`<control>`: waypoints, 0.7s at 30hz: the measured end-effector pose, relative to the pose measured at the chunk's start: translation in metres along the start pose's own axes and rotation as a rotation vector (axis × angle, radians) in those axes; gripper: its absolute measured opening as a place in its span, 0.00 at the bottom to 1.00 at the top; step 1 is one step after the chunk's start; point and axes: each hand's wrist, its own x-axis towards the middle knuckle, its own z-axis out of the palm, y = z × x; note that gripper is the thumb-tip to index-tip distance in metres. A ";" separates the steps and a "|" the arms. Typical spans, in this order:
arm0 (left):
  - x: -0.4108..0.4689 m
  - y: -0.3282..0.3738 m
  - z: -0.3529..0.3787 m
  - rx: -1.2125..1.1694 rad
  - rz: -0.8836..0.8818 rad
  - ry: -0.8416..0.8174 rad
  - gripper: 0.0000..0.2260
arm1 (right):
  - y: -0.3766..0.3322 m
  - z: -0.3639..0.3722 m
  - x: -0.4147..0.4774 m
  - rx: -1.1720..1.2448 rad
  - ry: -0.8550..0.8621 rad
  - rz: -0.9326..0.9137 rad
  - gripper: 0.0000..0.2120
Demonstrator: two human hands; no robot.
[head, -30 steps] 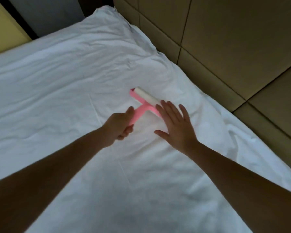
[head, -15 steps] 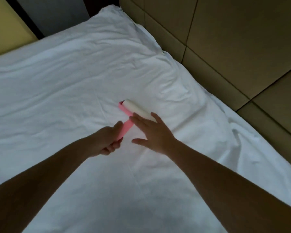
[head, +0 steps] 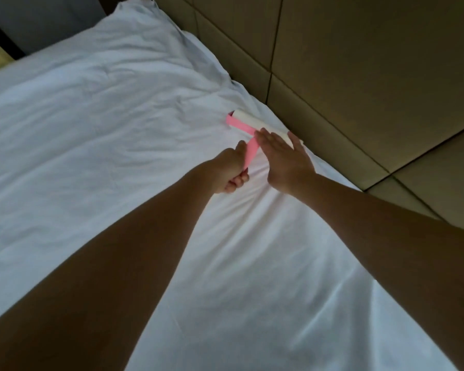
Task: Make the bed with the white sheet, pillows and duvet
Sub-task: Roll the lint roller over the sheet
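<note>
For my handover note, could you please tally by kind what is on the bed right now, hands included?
Sheets: 1, the white sheet
Lint rollers: 1, the pink lint roller
Hands: 2, the left hand gripping the roller's handle, the right hand flat at its roll
Total: 4

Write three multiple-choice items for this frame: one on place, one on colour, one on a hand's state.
1. Where on the white sheet is the lint roller? A near the padded wall panels; B at its far left edge; C by the elbows.
2. The roller's handle is: A blue; B pink; C black.
3. The left hand is: A flat and open; B gripping the handle; C out of view.
Answers: 1 A, the roll sits beside the panels; 2 B, pink shows above the fist; 3 B, fingers curl round the handle.
</note>
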 end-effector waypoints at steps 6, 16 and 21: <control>0.006 -0.014 0.001 -0.019 0.010 -0.002 0.26 | -0.008 0.006 -0.002 0.062 0.004 0.006 0.39; -0.062 -0.115 -0.012 -0.195 0.347 0.246 0.26 | -0.045 0.021 -0.054 0.186 0.327 -0.357 0.28; -0.122 -0.196 -0.031 -0.325 0.200 0.351 0.26 | -0.122 0.037 -0.078 0.209 0.276 -0.594 0.27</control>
